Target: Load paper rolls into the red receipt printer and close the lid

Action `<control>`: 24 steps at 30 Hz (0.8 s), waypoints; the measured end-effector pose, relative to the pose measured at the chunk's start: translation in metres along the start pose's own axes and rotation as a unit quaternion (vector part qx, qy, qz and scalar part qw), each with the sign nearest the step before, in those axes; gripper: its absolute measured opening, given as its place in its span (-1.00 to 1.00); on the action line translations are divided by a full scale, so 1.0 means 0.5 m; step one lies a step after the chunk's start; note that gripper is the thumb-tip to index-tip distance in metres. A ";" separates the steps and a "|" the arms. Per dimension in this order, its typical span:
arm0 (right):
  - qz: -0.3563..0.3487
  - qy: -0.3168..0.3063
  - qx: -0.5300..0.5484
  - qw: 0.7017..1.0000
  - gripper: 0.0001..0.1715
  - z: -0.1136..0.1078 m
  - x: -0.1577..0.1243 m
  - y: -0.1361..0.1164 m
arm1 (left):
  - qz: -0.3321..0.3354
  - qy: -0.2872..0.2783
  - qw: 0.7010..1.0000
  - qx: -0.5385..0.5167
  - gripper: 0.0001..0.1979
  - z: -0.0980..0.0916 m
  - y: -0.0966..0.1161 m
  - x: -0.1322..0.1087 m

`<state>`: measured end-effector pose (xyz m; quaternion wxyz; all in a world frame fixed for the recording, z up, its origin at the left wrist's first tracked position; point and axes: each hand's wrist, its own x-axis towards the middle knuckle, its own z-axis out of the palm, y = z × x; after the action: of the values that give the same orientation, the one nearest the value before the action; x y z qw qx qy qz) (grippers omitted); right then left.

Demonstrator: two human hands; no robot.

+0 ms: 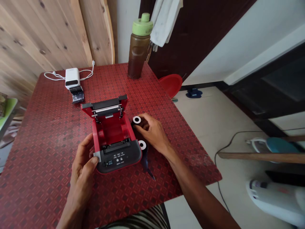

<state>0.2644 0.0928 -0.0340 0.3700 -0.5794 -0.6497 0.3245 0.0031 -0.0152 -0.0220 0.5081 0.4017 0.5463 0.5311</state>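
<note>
From the head view, a red patterned tabletop [54, 124] carries a red and black device [119, 156], lid raised, its red interior exposed, near the front edge. The left hand [82, 167] grips its left front corner, thumb on top. The right hand [153, 132] pinches a small black roll [136, 120] with a white core just beside the device's right wall; a second roll [145, 152] lies nearer, its dark tail trailing over the cloth-like print. Farther back sit a white gadget [72, 77] with a looped cable and a tall brown bottle [138, 51] with a green lid — close to the far corner. Knotty wood panelling [43, 38] rises behind; a white towel [164, 20] hangs against dark wood — and blue slippers [194, 93] rest on the pale floor [200, 117].
</note>
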 end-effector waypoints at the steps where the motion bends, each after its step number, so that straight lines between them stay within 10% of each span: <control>1: -0.001 -0.007 -0.003 1.000 -0.76 -0.003 0.000 -0.001 | 0.000 -0.002 1.000 -0.003 -0.44 0.001 0.001 0.000; 13: 0.008 -0.110 -0.002 0.994 -0.53 -0.087 -0.142 0.001 | 0.017 -0.005 1.000 -0.014 -0.45 0.011 0.008 0.003; 19: -0.042 -0.075 -0.009 0.996 -0.73 -0.035 -0.153 0.004 | 0.013 -0.008 1.000 -0.016 -0.45 0.002 -0.005 0.001; 24: -0.030 -0.012 -0.035 0.999 -0.75 -0.100 -0.159 -0.028 | 0.014 -0.023 0.999 -0.026 -0.43 0.000 -0.008 -0.003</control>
<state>0.3045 0.0119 -0.0046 0.3513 -0.5684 -0.6820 0.2973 0.0038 -0.0172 -0.0256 0.5236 0.4082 0.5144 0.5428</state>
